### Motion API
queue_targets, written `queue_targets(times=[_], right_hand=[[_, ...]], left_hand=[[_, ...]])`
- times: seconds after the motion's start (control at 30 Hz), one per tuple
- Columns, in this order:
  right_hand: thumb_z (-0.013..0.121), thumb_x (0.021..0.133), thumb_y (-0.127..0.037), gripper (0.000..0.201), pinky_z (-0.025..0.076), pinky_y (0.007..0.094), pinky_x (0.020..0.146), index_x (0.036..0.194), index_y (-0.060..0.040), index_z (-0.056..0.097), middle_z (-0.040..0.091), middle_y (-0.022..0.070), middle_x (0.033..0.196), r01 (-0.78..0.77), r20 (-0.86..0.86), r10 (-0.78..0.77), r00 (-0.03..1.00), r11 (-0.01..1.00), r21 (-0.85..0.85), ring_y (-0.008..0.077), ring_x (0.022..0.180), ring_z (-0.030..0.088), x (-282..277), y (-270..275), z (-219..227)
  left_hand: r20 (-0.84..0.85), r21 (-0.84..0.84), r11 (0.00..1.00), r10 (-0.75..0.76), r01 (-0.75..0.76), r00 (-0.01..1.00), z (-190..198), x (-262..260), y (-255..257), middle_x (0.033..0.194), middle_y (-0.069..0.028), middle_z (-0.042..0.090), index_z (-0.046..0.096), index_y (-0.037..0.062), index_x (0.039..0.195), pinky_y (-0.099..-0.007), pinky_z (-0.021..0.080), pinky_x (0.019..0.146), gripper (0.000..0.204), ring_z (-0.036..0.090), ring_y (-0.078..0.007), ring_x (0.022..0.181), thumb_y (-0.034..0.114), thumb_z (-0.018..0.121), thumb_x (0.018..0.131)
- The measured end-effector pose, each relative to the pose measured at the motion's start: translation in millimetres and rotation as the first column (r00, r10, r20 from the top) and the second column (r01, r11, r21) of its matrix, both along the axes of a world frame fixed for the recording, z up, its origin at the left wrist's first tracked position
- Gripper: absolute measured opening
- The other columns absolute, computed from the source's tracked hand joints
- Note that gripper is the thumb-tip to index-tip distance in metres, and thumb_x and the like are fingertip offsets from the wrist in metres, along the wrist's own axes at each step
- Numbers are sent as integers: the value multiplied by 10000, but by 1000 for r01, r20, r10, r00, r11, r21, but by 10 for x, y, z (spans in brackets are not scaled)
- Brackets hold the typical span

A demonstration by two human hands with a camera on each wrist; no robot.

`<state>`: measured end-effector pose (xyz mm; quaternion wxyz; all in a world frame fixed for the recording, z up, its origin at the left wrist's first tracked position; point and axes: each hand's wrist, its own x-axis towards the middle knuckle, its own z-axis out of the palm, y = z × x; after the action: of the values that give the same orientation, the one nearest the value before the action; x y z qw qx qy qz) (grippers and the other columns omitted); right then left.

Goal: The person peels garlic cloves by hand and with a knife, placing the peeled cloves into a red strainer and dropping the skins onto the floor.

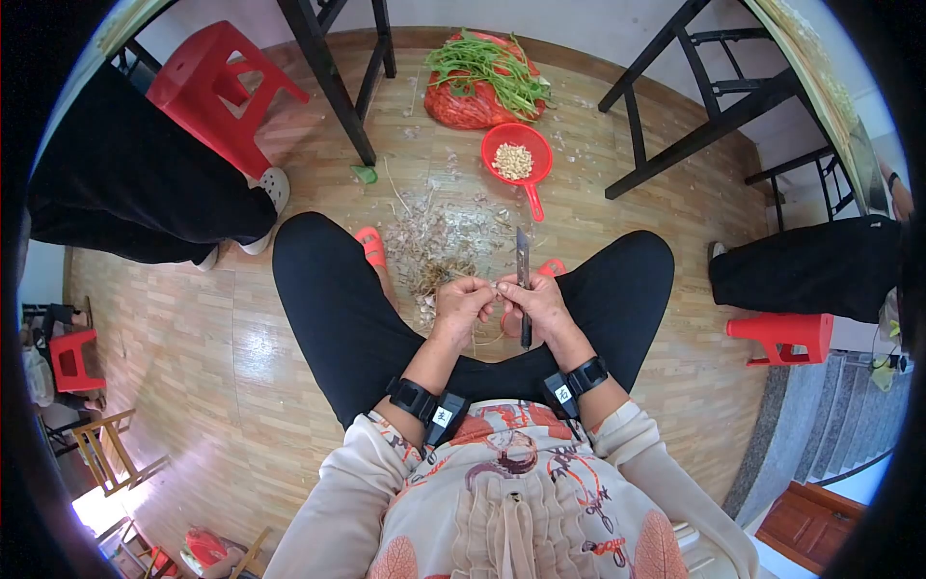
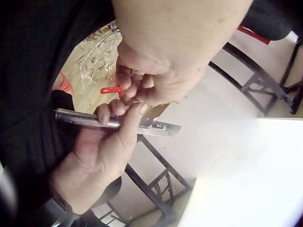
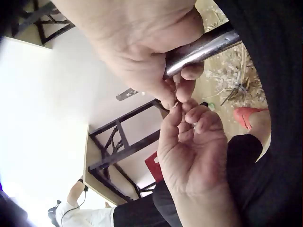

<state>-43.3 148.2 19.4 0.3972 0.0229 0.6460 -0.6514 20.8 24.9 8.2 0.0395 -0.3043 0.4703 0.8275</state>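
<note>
Both hands meet between the knees, their fingertips almost together. In my right hand [image 1: 542,305] is a knife [image 1: 522,253], its dark handle held under curled fingers and its blade pointing away from the body. My left hand [image 1: 463,304] pinches a small pale garlic clove [image 3: 174,105] between thumb and fingers, with the right thumb and fingertip at its other side. Most of the clove is hidden by the fingers. The metal handle [image 3: 208,49] crosses the right palm in the right wrist view. On the floor just beyond the left hand lies a heap of garlic with dry roots and stalks [image 1: 439,277].
A red colander [image 1: 544,154] of peeled pale cloves [image 1: 512,162] stands ahead. Behind it is a red bag [image 1: 463,106] topped with green stalks [image 1: 487,69]. Papery skins [image 1: 463,212] litter the floor. Black table legs and red stools [image 1: 198,82] stand around; people sit at both sides.
</note>
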Motion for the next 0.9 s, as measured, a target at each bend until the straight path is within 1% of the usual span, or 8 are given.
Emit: queue_targets(times=[0.23, 0.3, 0.43, 0.53, 0.6, 0.7, 0.8, 0.9], right_hand=[[572, 764, -111, 122, 343, 171, 404, 817, -1, 580, 563, 25, 650, 199, 105, -184, 977, 969, -148, 62, 486, 478, -37, 21, -62], [573, 763, -112, 123, 341, 170, 404, 817, -2, 577, 562, 26, 650, 250, 128, -232, 964, 958, -143, 64, 481, 476, -51, 29, -56], [589, 747, -94, 117, 352, 166, 399, 813, 0, 570, 560, 37, 656, 267, 159, -240, 958, 947, -177, 69, 486, 486, -70, 27, -48], [599, 735, -83, 126, 358, 167, 400, 820, 3, 562, 560, 51, 665, 289, 175, -262, 949, 944, -157, 74, 493, 493, -79, 37, -80], [602, 731, -87, 137, 352, 170, 406, 827, 1, 558, 564, 61, 676, 303, 181, -276, 944, 942, -145, 76, 502, 496, -96, 59, -95], [596, 724, -64, 126, 358, 175, 398, 824, 0, 551, 560, 70, 675, 349, 224, -313, 923, 926, -143, 81, 498, 498, -150, 74, -90], [580, 729, -59, 87, 360, 176, 391, 791, -7, 547, 557, 64, 666, 387, 238, -359, 902, 918, -82, 84, 498, 501, -369, 46, -101], [561, 744, -71, 78, 374, 192, 380, 782, -11, 527, 555, 68, 654, 359, 153, -337, 929, 920, -157, 99, 475, 503, -896, -22, -213]], left_hand=[[-30, 103, 995, 22, -19, 999, -65, 7, -8, 572, -7, 522, 548, 47, 706, -180, 375, 417, 69, 477, -68, 466, 102, 547, 748], [-7, 106, 985, 136, -134, 991, -64, -9, -1, 549, -10, 498, 524, 37, 646, -188, 350, 370, 106, 465, -72, 445, 98, 558, 726], [39, 18, 999, 47, -48, 998, -41, -5, -26, 550, -13, 494, 517, 38, 653, -187, 344, 357, 144, 463, -73, 437, 136, 559, 751], [76, -22, 997, 76, -74, 994, -89, 30, -47, 602, -7, 506, 523, 55, 708, -195, 373, 409, 166, 475, -81, 457, 199, 537, 790], [132, 155, 976, 131, -151, 982, -91, 50, -90, 682, -26, 515, 519, 36, 797, -213, 397, 455, 97, 504, -104, 533, 132, 510, 787], [113, 254, 935, 225, -247, 968, -97, 51, -69, 779, -61, 509, 494, 1, 887, -242, 433, 547, 130, 522, -148, 630, 41, 472, 766], [34, 234, 948, 214, -216, 976, -149, 51, -59, 842, -103, 504, 470, -37, 938, -284, 457, 658, 208, 536, -204, 725, -44, 423, 736], [-26, 265, 947, 195, -181, 980, -114, 46, -81, 888, -144, 505, 459, -57, 964, -317, 460, 738, 221, 550, -250, 796, -63, 393, 753]])
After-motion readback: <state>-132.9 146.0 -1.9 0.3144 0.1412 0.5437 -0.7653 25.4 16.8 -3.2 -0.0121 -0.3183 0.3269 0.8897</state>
